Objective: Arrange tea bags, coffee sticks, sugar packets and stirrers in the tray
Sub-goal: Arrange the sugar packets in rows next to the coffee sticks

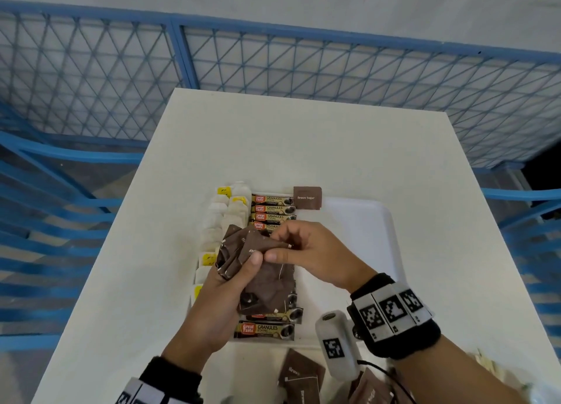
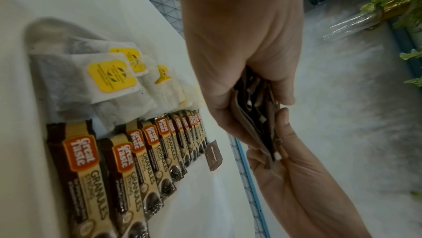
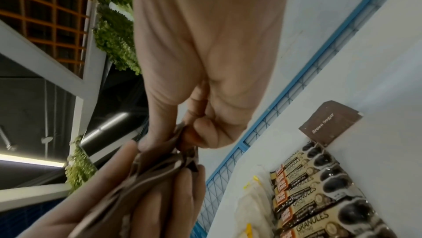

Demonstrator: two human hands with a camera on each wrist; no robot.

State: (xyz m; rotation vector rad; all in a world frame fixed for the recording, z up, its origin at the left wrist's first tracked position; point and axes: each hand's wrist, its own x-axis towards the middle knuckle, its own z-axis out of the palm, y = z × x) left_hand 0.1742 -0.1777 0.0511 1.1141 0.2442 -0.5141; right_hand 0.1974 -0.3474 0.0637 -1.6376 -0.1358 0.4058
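Over the white tray, my left hand grips a bunch of brown sugar packets; my right hand pinches one. I should peel it free singly.

Left wrist: the coffee sticks lie parallel, long axes crosswise.

Right wrist: the placed sugar packet leans at the far wall.

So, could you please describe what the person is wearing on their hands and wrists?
Both hands are bare. The right wrist wears a black band carrying white blocks printed with black square markers, plus a white cylindrical camera with a thin black cable. The left wrist has a similar black band.
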